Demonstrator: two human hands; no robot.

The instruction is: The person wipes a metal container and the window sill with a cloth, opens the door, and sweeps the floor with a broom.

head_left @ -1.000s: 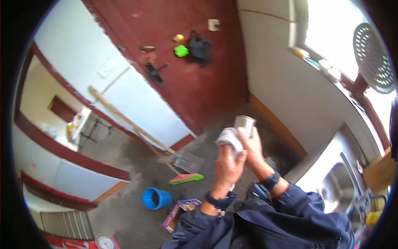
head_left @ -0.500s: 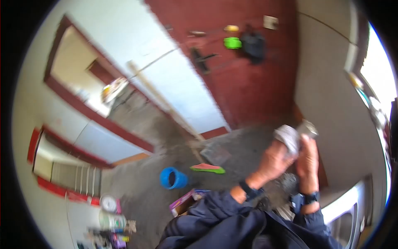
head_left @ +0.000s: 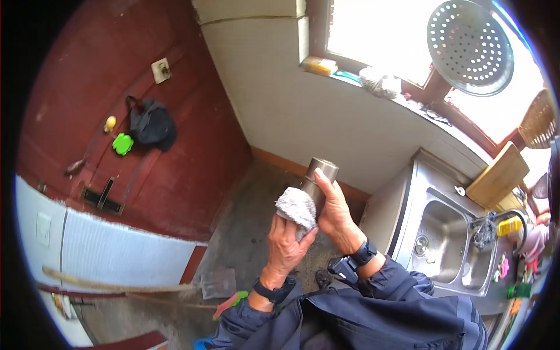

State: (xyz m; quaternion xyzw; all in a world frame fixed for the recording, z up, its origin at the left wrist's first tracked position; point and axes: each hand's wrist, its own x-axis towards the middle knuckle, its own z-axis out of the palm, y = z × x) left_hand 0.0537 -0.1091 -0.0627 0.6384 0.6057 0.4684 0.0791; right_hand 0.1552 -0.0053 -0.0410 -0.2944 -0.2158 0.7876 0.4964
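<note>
Both hands are raised in front of my body, close together. My right hand [head_left: 338, 217] is wrapped round a brownish metal thermos flask [head_left: 322, 169], its thumb lying along the side. The flask is tilted, with its flat end pointing up and away from me. A grey-white cloth [head_left: 295, 205] is bunched in my left hand [head_left: 284, 246] and pressed against the flask's left side. The cloth and fingers hide the flask's lower part.
To the right stands a steel double sink [head_left: 446, 233] with a cutting board [head_left: 497, 178] behind it. A perforated strainer [head_left: 470, 48] hangs before the window. At left is a red door [head_left: 198, 175] with a dark cap [head_left: 153, 125]. A dustpan [head_left: 219, 284] lies on the floor.
My view has swung right, from the doorway and blue bucket towards the sink and window. Both hands still hold the flask and the cloth, now together near the middle of the view.
</note>
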